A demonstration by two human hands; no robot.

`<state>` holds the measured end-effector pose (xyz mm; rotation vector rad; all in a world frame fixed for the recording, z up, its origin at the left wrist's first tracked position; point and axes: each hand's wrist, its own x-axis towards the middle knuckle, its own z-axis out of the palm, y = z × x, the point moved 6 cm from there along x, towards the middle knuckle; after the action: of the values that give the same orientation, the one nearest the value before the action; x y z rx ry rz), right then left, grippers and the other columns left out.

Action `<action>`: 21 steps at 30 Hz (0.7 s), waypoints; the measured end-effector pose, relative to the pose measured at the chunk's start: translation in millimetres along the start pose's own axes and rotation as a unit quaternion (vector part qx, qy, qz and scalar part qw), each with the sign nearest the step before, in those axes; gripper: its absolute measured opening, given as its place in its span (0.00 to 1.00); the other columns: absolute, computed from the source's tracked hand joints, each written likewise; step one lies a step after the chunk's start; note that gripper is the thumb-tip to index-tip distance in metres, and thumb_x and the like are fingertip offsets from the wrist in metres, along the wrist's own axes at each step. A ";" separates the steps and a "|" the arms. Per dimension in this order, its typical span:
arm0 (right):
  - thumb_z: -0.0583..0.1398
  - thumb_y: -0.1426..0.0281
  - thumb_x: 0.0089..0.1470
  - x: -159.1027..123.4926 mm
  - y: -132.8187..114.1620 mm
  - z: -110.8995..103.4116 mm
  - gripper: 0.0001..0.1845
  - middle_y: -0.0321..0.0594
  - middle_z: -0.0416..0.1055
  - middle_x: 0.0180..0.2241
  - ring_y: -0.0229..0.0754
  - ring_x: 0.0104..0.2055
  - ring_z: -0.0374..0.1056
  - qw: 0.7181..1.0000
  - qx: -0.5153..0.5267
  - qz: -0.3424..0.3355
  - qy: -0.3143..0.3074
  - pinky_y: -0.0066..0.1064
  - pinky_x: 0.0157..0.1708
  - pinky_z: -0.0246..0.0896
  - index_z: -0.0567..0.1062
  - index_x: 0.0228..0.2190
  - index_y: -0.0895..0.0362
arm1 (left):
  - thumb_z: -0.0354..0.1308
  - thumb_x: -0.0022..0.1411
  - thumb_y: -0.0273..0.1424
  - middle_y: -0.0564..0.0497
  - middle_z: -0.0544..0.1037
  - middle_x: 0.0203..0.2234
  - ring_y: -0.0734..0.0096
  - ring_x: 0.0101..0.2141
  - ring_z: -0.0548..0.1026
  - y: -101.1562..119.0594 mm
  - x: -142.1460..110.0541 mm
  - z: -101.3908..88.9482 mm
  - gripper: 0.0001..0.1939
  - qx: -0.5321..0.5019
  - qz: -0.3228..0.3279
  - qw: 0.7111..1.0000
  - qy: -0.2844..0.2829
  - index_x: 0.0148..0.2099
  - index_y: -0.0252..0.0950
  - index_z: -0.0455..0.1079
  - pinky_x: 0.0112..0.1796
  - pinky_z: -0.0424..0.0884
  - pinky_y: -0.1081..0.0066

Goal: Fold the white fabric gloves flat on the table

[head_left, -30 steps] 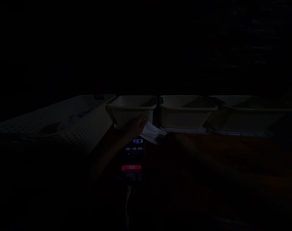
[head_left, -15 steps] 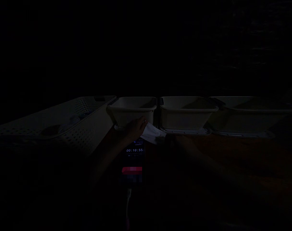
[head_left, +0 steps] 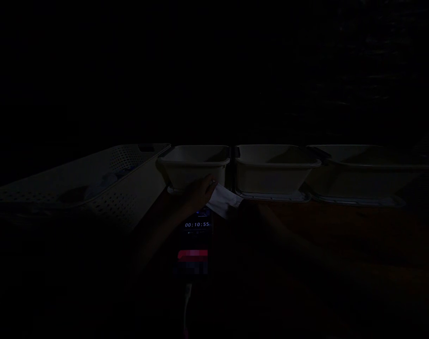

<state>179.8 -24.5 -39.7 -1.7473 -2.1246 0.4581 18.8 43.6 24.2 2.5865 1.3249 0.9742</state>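
The scene is very dark. A small white cloth (head_left: pixel 224 200) is stretched between my two hands, just in front of the pale bins. My left hand (head_left: pixel 201 190) pinches its upper left corner between closed fingers. At the cloth's right end is my right hand (head_left: pixel 253 213), mostly lost in shadow; it appears closed on that edge, though its fingers barely show. Below my left hand lies a lit phone (head_left: pixel 196 240) with a running timer on its screen and a white cable (head_left: pixel 187 294) at its lower end.
Three pale plastic bins stand in a row behind my hands: a left bin (head_left: pixel 195 173), a middle bin (head_left: pixel 271 179) and a right bin (head_left: pixel 355 181), each on a flat pale base. At the left is a perforated basket (head_left: pixel 143 188) with hardly visible contents (head_left: pixel 106 181). The tabletop (head_left: pixel 327 226) looks reddish brown.
The cloth's right part looks flatter and more stretched, and my right hand has shifted slightly left. The whole view has moved a little, so the bins and phone appear lower.
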 end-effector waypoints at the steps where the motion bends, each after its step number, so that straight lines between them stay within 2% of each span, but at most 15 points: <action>1: 0.54 0.58 0.52 1.5 0.7 0.2 0.18 0.46 0.72 0.32 0.39 0.29 0.67 1.000 0.008 -0.001 0.011 0.25 0.23 0.54 0.72 0.37 0.58 | 0.42 0.64 0.34 0.50 0.72 0.26 0.71 0.28 0.70 0.1 0.0 -0.2 0.11 0.000 0.000 1.000 0.001 0.39 0.35 0.63 0.27 0.59 0.74; 5: 0.50 0.54 0.53 1.0 1.1 -5.8 0.22 0.45 0.72 0.31 0.37 0.28 0.67 0.998 0.050 0.003 0.040 0.23 0.21 0.51 0.73 0.36 0.58 | 0.42 0.64 0.34 0.50 0.72 0.27 0.72 0.27 0.70 -1.7 0.0 0.8 0.11 -0.004 0.005 1.000 0.007 0.39 0.35 0.63 0.27 0.58 0.74; 9: 0.53 0.57 0.52 -3.5 -3.3 -13.8 0.17 0.42 0.73 0.32 0.36 0.28 0.67 0.999 0.035 -0.007 0.039 0.23 0.23 0.52 0.73 0.36 0.55 | 0.42 0.64 0.35 0.51 0.71 0.25 0.72 0.26 0.70 -5.8 -0.5 3.1 0.12 -0.005 -0.003 1.000 0.006 0.38 0.36 0.63 0.26 0.58 0.74; 14: 0.53 0.60 0.53 -5.3 -2.1 -23.1 0.16 0.42 0.73 0.34 0.36 0.28 0.67 0.999 -0.002 -0.013 0.043 0.24 0.23 0.54 0.71 0.41 0.53 | 0.41 0.64 0.35 0.51 0.71 0.26 0.72 0.27 0.69 -5.7 -0.4 2.0 0.12 -0.007 0.005 1.000 0.008 0.37 0.35 0.63 0.27 0.58 0.75; 21: 0.56 0.62 0.49 -3.5 7.2 -37.6 0.17 0.45 0.73 0.36 0.43 0.33 0.68 0.994 -0.106 0.018 -0.019 0.29 0.27 0.57 0.71 0.41 0.53 | 0.41 0.64 0.34 0.51 0.71 0.26 0.72 0.28 0.70 -8.2 1.6 2.7 0.11 -0.004 0.008 1.000 0.006 0.38 0.35 0.63 0.28 0.59 0.74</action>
<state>204.1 -25.6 -9.9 -1.9085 -2.2418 0.2842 15.3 50.5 20.1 2.5926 1.3034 0.9966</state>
